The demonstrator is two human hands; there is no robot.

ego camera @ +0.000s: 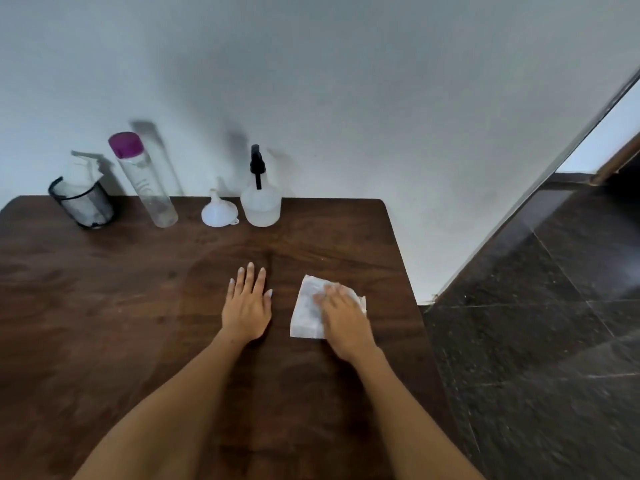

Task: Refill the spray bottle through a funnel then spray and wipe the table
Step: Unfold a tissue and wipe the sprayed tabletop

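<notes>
Two hands are down on the dark wooden table (pixel 104 306) in the head view, and from where things lie I'd judge the job is in its last stretch: the wiping. The right hand (pixel 343 317) lies flat on a white paper towel (pixel 306 310), fingers straight and close together, pressing it to the wood near the right edge (blurred, so I'd guess it is mid-stroke). The left hand (pixel 247 303) rests palm-down just beside it, fingers extended and slightly spread, holding nothing. A duller, faintly lighter patch of wood around the hands looks like damp spray, though I can't be sure. Back by the wall, the spray bottle (pixel 260 202) stands upright with its black trigger head on, pale liquid seemingly inside, which suggests the refill is finished. The white funnel (pixel 219 212) sits upside down just left of it, nearly touching. Further left stands a tall clear bottle with a purple cap (pixel 145 181), looking close to empty, and a black mesh cup (pixel 83 202) holding more paper. What remains, I think, is covering the left part of the table.
</notes>
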